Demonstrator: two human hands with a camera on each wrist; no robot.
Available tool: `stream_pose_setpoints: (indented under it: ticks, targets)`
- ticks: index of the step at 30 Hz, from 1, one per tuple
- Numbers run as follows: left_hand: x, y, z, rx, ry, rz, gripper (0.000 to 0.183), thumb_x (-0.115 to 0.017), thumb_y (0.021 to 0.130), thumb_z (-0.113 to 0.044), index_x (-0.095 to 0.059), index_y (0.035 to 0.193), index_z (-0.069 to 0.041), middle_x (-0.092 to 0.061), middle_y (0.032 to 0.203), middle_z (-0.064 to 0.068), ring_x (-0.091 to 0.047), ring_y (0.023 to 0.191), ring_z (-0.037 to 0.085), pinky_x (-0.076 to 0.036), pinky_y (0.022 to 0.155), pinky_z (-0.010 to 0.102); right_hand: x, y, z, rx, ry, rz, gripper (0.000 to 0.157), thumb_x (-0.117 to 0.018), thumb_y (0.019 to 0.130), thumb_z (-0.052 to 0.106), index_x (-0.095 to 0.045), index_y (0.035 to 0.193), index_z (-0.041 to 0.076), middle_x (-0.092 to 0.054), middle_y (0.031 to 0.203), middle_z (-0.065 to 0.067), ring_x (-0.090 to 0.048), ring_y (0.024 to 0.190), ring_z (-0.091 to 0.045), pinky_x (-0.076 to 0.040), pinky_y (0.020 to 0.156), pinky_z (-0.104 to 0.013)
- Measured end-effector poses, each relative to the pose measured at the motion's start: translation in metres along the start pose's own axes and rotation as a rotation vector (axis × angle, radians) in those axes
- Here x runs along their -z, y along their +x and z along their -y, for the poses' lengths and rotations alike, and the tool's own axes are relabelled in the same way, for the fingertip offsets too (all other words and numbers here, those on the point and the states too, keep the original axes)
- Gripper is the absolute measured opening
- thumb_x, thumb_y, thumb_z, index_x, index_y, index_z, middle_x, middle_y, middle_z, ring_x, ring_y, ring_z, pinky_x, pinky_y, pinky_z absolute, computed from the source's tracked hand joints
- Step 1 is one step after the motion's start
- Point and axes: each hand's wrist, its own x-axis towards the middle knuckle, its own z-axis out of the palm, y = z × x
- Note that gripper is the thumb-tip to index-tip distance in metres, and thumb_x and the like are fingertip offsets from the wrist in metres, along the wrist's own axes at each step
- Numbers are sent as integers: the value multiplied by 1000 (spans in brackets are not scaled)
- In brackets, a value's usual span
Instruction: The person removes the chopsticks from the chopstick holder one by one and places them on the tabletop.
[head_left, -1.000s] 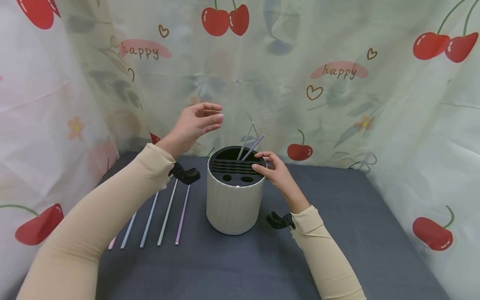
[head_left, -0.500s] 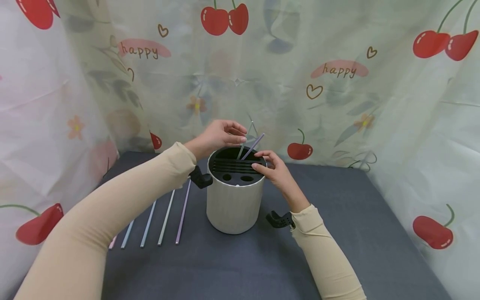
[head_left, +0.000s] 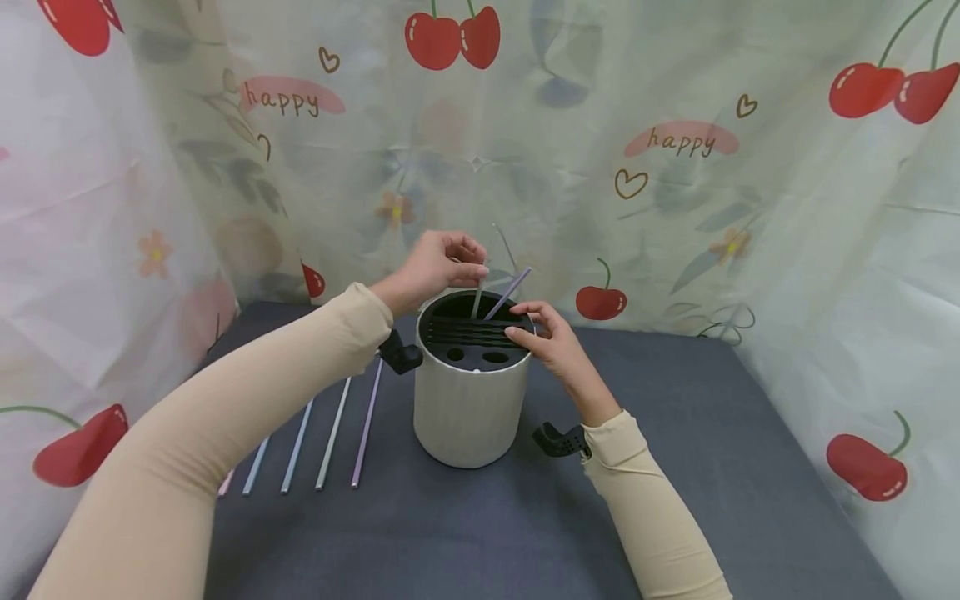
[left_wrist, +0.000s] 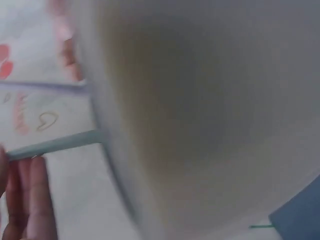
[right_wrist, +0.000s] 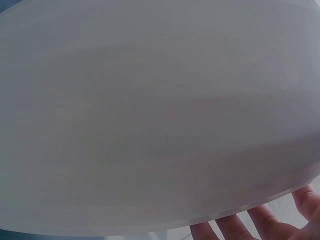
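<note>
In the head view, a cream round utensil holder (head_left: 468,417) with a black slotted insert (head_left: 480,357) stands on the table. My left hand (head_left: 448,260) is above its far opening, pinching the upper end of a thin pale green straw (head_left: 477,302). The left wrist view shows that green straw (left_wrist: 60,144) between thumb and fingertips, its lower part hidden inside the holder. A purple straw (head_left: 508,293) leans beside it, untouched. My right hand (head_left: 550,336) grips the holder's right rim, thumb on top. In the right wrist view, its fingers (right_wrist: 267,222) show past the holder's pale wall.
Several straws lie in a row left of the holder, among them a purple straw (head_left: 367,425), a green straw (head_left: 332,433) and a blue straw (head_left: 297,446). My left forearm (head_left: 225,417) partly covers the row. A printed curtain (head_left: 555,192) encloses the grey table (head_left: 480,542).
My left hand has moved right and down to the holder and taken hold of the green straw, which now stands more upright. The right hand stays at the rim.
</note>
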Motion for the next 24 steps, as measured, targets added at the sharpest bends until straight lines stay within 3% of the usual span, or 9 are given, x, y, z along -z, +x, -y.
stream_pose_setpoints:
  ticks: [3, 7, 11, 14, 17, 21, 24]
  targets:
    - [12, 0, -12, -116, -96, -118, 18, -69, 87, 2, -64, 104, 4, -66, 92, 7, -67, 78, 13, -60, 81, 32, 1, -1, 0, 2, -15, -6, 39, -63, 95, 23, -50, 130, 11, -42, 141, -14, -53, 100, -23, -47, 90, -37]
    - [38, -2, -38, -282, -280, -288, 19, -71, 85, 2, -66, 103, -1, -69, 86, 6, -69, 74, 13, -60, 77, 28, 1, 0, -1, 9, -22, -9, 39, -63, 94, 23, -50, 129, 10, -41, 142, -14, -52, 101, -25, -47, 89, -36]
    - [72, -9, -61, -363, -469, -418, 26, -73, 82, 1, -67, 106, -9, -68, 82, 8, -68, 71, 17, -60, 72, 27, 1, 1, -2, 11, -21, -6, 39, -63, 95, 23, -50, 129, 10, -40, 142, -14, -51, 102, -25, -46, 87, -34]
    - [98, -16, -65, -330, -553, -474, 32, -74, 80, 2, -68, 110, -9, -65, 81, 9, -67, 71, 18, -60, 69, 27, 1, 1, -3, 12, -30, -6, 39, -63, 95, 23, -50, 129, 10, -40, 143, -13, -51, 100, -24, -45, 85, -33]
    - [120, -23, -54, -234, -563, -524, 35, -75, 79, 3, -69, 112, -8, -65, 80, 8, -67, 70, 17, -60, 66, 26, 1, 1, -3, 14, -29, -6, 39, -63, 95, 23, -50, 129, 10, -40, 142, -14, -51, 98, -23, -45, 84, -32]
    - [143, -34, -14, -65, -468, -539, 39, -74, 80, 4, -67, 117, -5, -67, 78, 5, -68, 68, 13, -60, 65, 23, 1, 1, -3, 14, -29, -7, 39, -63, 95, 24, -50, 129, 11, -40, 142, -13, -51, 98, -23, -46, 86, -33]
    - [153, -44, 29, 37, -247, -496, 43, -70, 85, 1, -61, 127, -1, -67, 75, -3, -67, 65, 8, -59, 64, 19, 1, 1, -3, 10, -34, -7, 39, -63, 94, 24, -51, 129, 12, -40, 143, -13, -51, 100, -24, -46, 86, -34]
